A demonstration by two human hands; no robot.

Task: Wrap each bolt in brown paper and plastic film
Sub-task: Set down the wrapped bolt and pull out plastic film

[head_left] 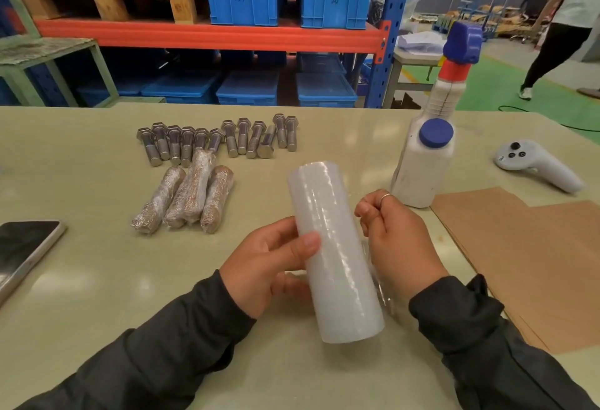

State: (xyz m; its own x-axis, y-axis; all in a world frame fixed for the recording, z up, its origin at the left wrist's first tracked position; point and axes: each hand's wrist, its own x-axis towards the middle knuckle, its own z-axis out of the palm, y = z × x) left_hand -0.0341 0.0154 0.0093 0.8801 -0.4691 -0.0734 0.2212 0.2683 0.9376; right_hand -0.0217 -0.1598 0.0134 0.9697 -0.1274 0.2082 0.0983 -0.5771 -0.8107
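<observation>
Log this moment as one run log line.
left hand holds film roll | right hand pinches film end | three wrapped bolts | bare bolts waiting

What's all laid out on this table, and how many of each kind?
Bare bolts: 12
Wrapped bolts: 3
Roll of plastic film, gripped by the left hand: 1
Brown paper stack: 1
White bottle: 1
Phone: 1
White controller: 1
Total: 20
</observation>
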